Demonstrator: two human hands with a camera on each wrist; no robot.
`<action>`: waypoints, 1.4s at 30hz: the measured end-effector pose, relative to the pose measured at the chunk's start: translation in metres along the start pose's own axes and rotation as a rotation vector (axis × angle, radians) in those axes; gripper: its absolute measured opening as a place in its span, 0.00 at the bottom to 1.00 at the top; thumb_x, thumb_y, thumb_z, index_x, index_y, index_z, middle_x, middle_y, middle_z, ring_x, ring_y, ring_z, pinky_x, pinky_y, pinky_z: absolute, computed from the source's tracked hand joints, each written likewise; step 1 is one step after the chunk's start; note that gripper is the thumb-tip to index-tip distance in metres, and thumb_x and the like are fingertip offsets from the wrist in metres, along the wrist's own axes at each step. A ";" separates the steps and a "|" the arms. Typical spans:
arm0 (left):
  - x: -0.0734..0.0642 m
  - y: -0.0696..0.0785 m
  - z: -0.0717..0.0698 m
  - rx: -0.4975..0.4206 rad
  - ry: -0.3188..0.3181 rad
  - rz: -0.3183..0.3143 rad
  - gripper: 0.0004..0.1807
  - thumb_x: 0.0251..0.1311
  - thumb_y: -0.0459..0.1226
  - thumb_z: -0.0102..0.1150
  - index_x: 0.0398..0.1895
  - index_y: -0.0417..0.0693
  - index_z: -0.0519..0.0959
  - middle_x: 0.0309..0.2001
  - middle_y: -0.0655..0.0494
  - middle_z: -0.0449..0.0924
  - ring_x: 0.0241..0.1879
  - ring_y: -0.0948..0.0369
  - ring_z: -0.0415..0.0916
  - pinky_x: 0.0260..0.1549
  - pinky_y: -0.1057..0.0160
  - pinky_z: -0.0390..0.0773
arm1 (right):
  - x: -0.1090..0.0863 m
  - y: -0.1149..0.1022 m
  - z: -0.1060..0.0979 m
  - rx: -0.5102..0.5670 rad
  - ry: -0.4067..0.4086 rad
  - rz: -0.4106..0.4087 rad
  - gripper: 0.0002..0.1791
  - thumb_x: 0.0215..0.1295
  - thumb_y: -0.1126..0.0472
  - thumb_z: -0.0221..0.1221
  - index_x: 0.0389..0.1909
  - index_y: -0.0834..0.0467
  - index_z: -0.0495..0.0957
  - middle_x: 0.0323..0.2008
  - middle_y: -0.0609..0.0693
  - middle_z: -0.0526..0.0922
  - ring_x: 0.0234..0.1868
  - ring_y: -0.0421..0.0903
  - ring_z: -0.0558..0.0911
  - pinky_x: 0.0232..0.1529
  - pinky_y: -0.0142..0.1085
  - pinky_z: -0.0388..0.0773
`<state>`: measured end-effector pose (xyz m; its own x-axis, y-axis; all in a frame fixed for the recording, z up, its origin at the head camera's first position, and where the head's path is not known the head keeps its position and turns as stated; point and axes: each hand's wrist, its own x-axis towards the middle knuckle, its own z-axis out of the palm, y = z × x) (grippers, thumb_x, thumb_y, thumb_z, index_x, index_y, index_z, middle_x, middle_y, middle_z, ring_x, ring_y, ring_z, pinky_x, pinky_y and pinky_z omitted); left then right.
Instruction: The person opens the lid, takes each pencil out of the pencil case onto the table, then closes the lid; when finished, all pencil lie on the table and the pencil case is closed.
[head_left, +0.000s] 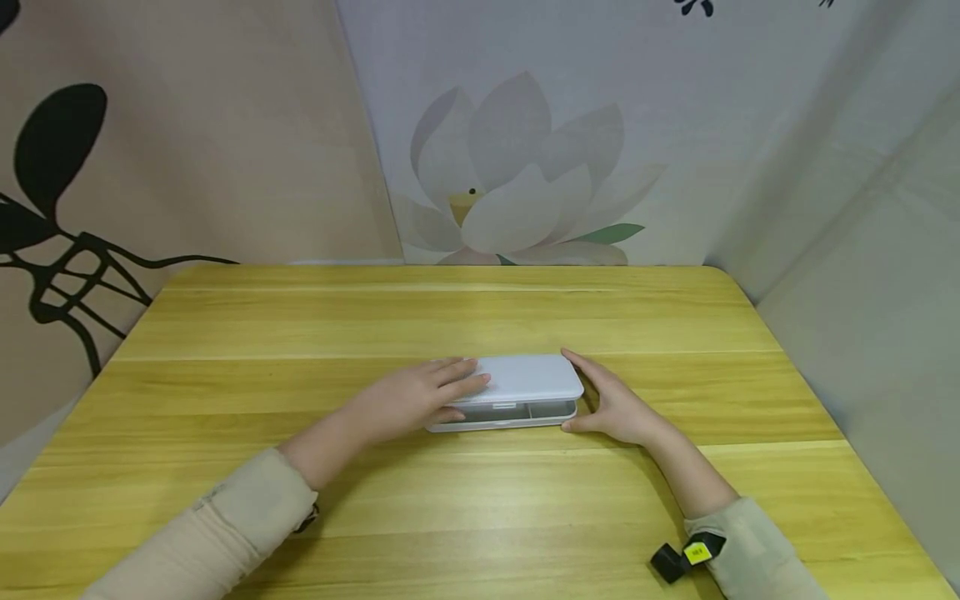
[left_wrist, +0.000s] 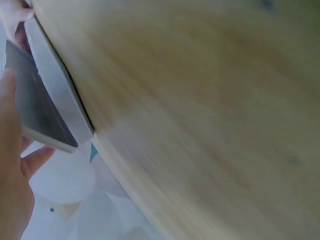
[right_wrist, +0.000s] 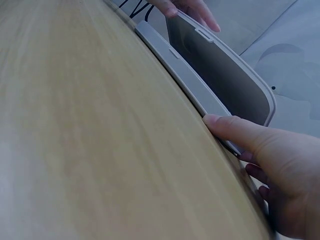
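Observation:
A white, flat pencil case (head_left: 528, 379) with rounded corners lies on the wooden table, its lid (right_wrist: 220, 70) raised partway on the far-side hinge. Grey compartments show through the front gap. At the lid's left end, my left hand (head_left: 408, 400) holds it, fingers across the top and thumb low at the front. My right hand (head_left: 615, 408) grips the right end of the base (right_wrist: 185, 75), thumb at the front corner and fingers reaching round to the back. In the left wrist view, the lid's dark underside faces the camera.
The wooden table (head_left: 480, 517) runs back to a light curtain (head_left: 525, 167) printed with a large flower. Another pale curtain (head_left: 862, 250) hangs along the right side. A black camera (head_left: 670, 563) is strapped at the right wrist, beside the sleeve.

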<state>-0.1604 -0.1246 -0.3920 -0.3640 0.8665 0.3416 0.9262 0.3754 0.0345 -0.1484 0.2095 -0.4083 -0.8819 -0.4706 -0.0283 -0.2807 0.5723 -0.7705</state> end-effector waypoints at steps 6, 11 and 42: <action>-0.005 -0.004 -0.001 -0.080 -0.036 -0.113 0.34 0.66 0.51 0.55 0.71 0.47 0.63 0.66 0.41 0.65 0.64 0.49 0.64 0.58 0.53 0.67 | -0.002 -0.007 -0.002 -0.001 -0.005 -0.002 0.53 0.50 0.67 0.71 0.73 0.63 0.49 0.71 0.65 0.52 0.70 0.64 0.50 0.64 0.61 0.48; -0.007 -0.006 -0.003 -0.092 -0.096 -0.171 0.36 0.65 0.54 0.54 0.71 0.47 0.62 0.66 0.40 0.64 0.65 0.48 0.62 0.59 0.51 0.65 | 0.003 0.019 0.003 -0.016 0.000 -0.016 0.56 0.50 0.62 0.73 0.75 0.56 0.47 0.72 0.61 0.51 0.71 0.62 0.50 0.64 0.62 0.48; -0.011 -0.016 0.003 -0.297 -0.245 -0.400 0.36 0.64 0.66 0.40 0.71 0.64 0.62 0.69 0.47 0.58 0.67 0.51 0.56 0.59 0.45 0.63 | 0.006 0.032 0.005 -0.003 0.003 -0.016 0.59 0.47 0.58 0.75 0.75 0.53 0.47 0.72 0.58 0.51 0.71 0.60 0.50 0.64 0.61 0.48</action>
<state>-0.1715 -0.1391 -0.3991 -0.6723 0.7400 0.0200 0.6861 0.6127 0.3923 -0.1605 0.2217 -0.4358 -0.8785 -0.4776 -0.0143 -0.2955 0.5667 -0.7691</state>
